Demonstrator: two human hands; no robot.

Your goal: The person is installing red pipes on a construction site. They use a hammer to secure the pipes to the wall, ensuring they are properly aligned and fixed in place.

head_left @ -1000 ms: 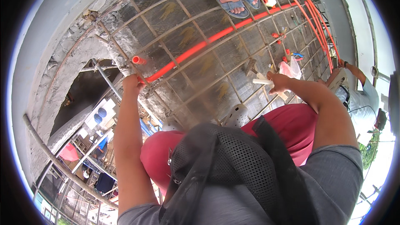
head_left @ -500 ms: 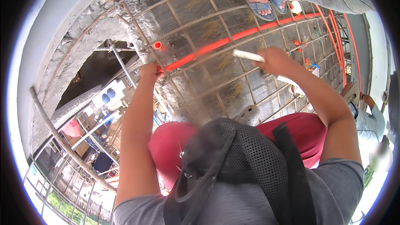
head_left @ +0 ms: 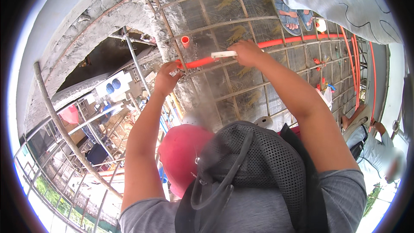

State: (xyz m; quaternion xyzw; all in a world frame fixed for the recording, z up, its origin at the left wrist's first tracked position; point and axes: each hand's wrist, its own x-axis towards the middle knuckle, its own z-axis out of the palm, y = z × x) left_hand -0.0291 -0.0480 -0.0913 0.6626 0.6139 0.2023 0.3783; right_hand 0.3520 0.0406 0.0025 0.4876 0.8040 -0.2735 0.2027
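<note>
A long orange pipe (head_left: 276, 43) runs under and along the rusty rebar grid (head_left: 224, 20). At its left end my left hand (head_left: 166, 79) curls its fingers around the pipe tip, with the thumb set a little apart below. My right hand (head_left: 246, 54) is closed on a white flat stick (head_left: 223, 54), which lies over or just above the pipe and points left; its exact kind is unclear. Beyond my left hand a short orange pipe stub (head_left: 185, 41) stands upright with its mouth showing.
Broken concrete (head_left: 142, 8) borders a dark opening (head_left: 97, 67) on the left. A metal pole (head_left: 64, 129) and scaffolding stand lower left. A person's sandalled feet (head_left: 290, 17) are on the grid ahead; another person (head_left: 366, 146) crouches at right near several upright orange pipes (head_left: 355, 69).
My right hand has moved left with the white stick, bringing it to the pipe near my left hand. My left thumb now shows apart from the fingers. The whole view has shifted slightly.
</note>
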